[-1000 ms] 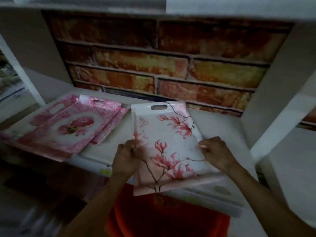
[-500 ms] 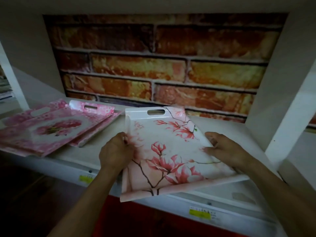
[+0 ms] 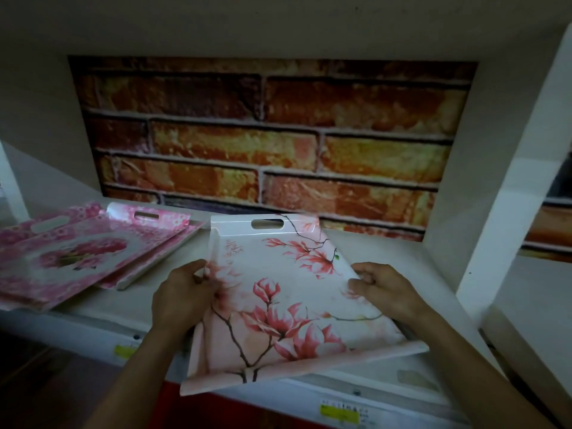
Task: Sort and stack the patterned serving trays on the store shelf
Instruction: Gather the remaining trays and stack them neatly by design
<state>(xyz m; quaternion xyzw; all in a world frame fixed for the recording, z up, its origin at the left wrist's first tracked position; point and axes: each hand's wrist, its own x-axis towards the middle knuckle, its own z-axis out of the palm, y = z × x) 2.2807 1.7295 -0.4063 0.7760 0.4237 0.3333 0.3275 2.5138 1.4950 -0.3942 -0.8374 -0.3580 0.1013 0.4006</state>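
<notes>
Floral tray (image 3: 294, 305), seemingly tilted, over shelf (image 3: 387, 252)

Brick-print back panel (image 3: 272, 134), white shelf (image 3: 387, 249) (dim light)

One magnolia tray (image 3: 294, 305), perhaps three pink trays (image 3: 77, 258)

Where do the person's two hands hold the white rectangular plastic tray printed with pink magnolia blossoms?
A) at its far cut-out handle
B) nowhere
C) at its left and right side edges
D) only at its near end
C: the left hand grips the left edge of the magnolia tray, the right hand its right edge; the cut-out handle is free.
</notes>
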